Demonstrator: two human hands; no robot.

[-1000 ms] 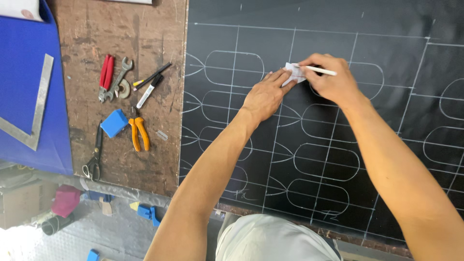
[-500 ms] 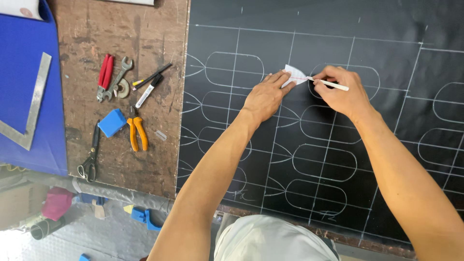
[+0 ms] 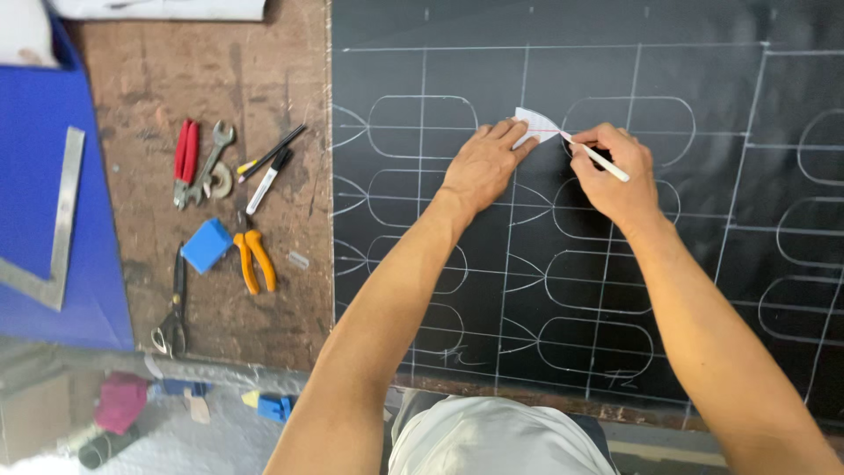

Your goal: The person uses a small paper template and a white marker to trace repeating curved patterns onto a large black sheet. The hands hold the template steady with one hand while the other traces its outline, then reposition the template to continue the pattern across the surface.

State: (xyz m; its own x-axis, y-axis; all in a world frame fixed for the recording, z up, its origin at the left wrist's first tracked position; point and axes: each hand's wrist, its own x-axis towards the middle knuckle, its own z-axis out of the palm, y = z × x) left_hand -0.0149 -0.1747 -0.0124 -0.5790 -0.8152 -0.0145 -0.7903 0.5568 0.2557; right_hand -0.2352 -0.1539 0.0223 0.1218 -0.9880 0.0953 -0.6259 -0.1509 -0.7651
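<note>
A large black sheet (image 3: 721,176) lies on the workbench, marked with white chalk grid lines and repeated rounded outlines. My left hand (image 3: 482,167) lies flat on it, fingertips pinning a small white pointed paper template (image 3: 533,122) against the sheet. My right hand (image 3: 615,176) grips a white chalk pencil (image 3: 596,156), whose tip touches the sheet at the template's right edge.
On the brown wooden bench to the left lie red-handled pliers (image 3: 185,158), a wrench (image 3: 211,154), pens (image 3: 269,167), a blue block (image 3: 207,244), orange-handled pliers (image 3: 255,260) and scissors (image 3: 174,303). A metal square (image 3: 54,229) rests on a blue board (image 3: 35,105) at far left.
My right hand has shifted slightly right and down along the template's edge with the pencil. My left hand has stayed on the template.
</note>
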